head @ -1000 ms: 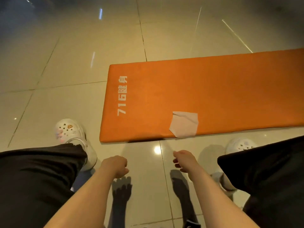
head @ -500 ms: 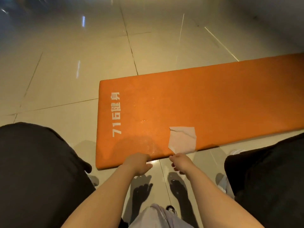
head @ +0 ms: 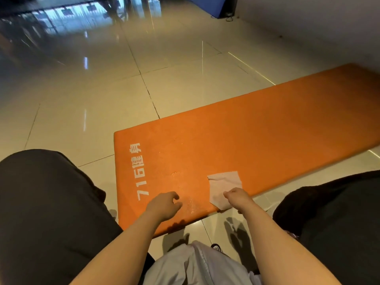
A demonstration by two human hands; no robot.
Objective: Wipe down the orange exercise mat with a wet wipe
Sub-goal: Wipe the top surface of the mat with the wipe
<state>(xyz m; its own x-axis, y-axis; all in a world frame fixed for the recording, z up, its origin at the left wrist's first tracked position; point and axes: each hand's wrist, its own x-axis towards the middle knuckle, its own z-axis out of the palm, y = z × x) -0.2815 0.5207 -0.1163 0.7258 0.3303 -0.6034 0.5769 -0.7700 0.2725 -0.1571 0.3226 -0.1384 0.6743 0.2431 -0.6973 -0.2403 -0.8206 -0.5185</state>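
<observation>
The orange exercise mat (head: 257, 140) lies flat on the tiled floor, with white print "716" and characters near its left end. A white wet wipe (head: 223, 185) lies crumpled on the mat by its near edge. My right hand (head: 239, 198) is on the wipe's near right part, its fingers curled down onto it. My left hand (head: 164, 204) hovers over the mat's near left area, fingers loosely curled and holding nothing. Shiny wet streaks (head: 190, 204) show on the mat between my hands.
My knees in black trousers frame the view, the left knee (head: 47, 202) and the right knee (head: 333, 212). A grey garment (head: 195, 264) hangs at the bottom centre. Glossy floor tiles (head: 102, 99) stretch beyond the mat. A blue pad (head: 205, 5) stands at the far back.
I have crouched lower and closer. Both hands moved forward from above the floor onto the mat. My right hand reached the wipe; my left hand came over the mat's near edge.
</observation>
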